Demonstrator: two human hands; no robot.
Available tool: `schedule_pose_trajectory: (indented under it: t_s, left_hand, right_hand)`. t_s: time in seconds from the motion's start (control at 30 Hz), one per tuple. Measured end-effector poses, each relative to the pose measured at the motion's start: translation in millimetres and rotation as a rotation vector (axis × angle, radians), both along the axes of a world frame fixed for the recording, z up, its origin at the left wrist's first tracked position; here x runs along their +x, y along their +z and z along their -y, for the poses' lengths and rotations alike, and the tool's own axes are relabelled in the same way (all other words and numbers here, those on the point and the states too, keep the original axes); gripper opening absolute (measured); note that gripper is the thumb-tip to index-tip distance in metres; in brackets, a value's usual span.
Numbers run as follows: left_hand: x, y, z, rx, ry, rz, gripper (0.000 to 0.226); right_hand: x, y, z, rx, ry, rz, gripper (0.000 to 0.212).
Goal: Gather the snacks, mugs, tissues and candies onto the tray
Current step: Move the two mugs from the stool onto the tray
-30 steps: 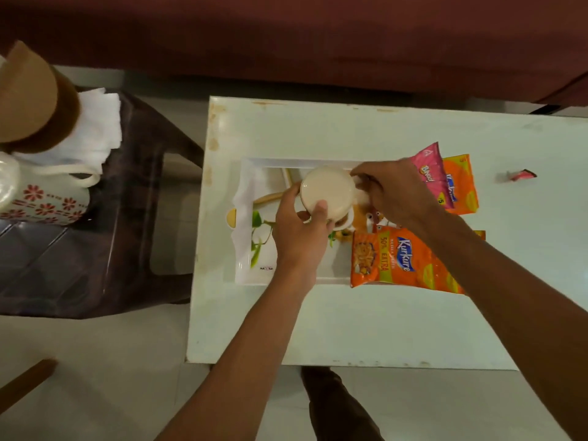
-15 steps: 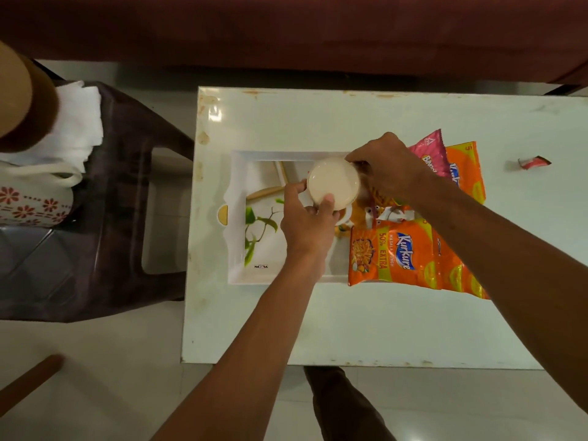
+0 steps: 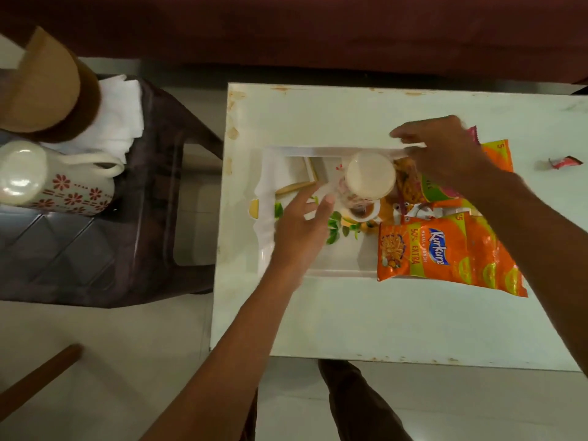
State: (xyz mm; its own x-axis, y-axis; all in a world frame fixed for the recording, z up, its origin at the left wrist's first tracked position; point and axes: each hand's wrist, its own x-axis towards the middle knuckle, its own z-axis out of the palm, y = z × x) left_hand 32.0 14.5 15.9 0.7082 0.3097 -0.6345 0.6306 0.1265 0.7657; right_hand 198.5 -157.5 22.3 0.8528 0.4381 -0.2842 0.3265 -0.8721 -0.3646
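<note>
An upturned mug (image 3: 370,176) stood in the tray (image 3: 331,270); both hands, left (image 3: 302,230) and right (image 3: 445,151), hovered open beside it, holding nothing, the left nearer a second mug (image 3: 57,183) off the counter's (image 3: 381,319) left edge.

Glossy ceramic mug (image 3: 370,179), shiny foil snack packet (image 3: 445,253).

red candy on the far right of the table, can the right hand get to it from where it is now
Probably yes. The red candy lies alone on bare table, and the right hand, open over the tray, has nothing between them.
</note>
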Motion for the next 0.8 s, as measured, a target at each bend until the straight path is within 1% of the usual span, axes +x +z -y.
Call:
schedule_pose_trajectory:
  t_s: [0.07, 0.13, 0.2, 0.27, 0.33, 0.4, 0.43, 0.53, 0.6, 0.67, 0.73, 0.8]
  left_hand:
    - [-37, 24, -39, 0.019, 0.12, 0.099, 0.029]
    - [-82, 53, -87, 0.126, 0.238, 0.177, 0.025]
    - [-122, 79, -137, 0.26, 0.371, 0.239, 0.019]
    - [-153, 101, -188, 0.401, 0.499, 0.269, 0.013]
    - [-174, 111, -232, 0.57, 0.558, 0.268, 0.008]
    - [-183, 107, -263, 0.632, 0.565, 0.233, 0.011]
    - [-184, 101, -276, 0.621, 0.541, 0.194, 0.013]
    - [-175, 81, -320, 0.473, 0.472, 0.075, 0.038]
    - [-155, 72, -328, 0.39, 0.449, 0.036, 0.044]
    - [-137, 71, -325, 0.337, 0.394, 0.033, 0.044]
    - [-124, 68, -323, 0.271, 0.356, 0.045, 0.041]
    - [-119, 61, -327, 0.203, 0.338, 0.045, 0.044]
  right_hand:
    - [-16, 27, -6, 0.147, -0.108, 0.12, 0.024]
    - [-46, 53, -25, 0.25, -0.197, 0.155, 0.021]
    - [-80, 70, -53, 0.355, -0.257, 0.087, 0.02]
    - [-117, 77, -96, 0.461, -0.267, -0.016, 0.018]
    - [-151, 77, -144, 0.573, -0.261, -0.138, 0.018]
    - [-179, 72, -193, 0.654, -0.232, -0.236, 0.02]
    - [-191, 68, -217, 0.665, -0.214, -0.278, 0.022]
    - [-222, 50, -299, 0.594, -0.133, -0.327, 0.041]
    - [-223, 42, -330, 0.564, -0.123, -0.332, 0.053]
    - [-213, 35, -345, 0.558, -0.128, -0.245, 0.061]
    - [-198, 29, -357, 0.499, -0.111, -0.125, 0.066]
    - [-189, 21, -371, 0.435, -0.059, -0.069, 0.063]
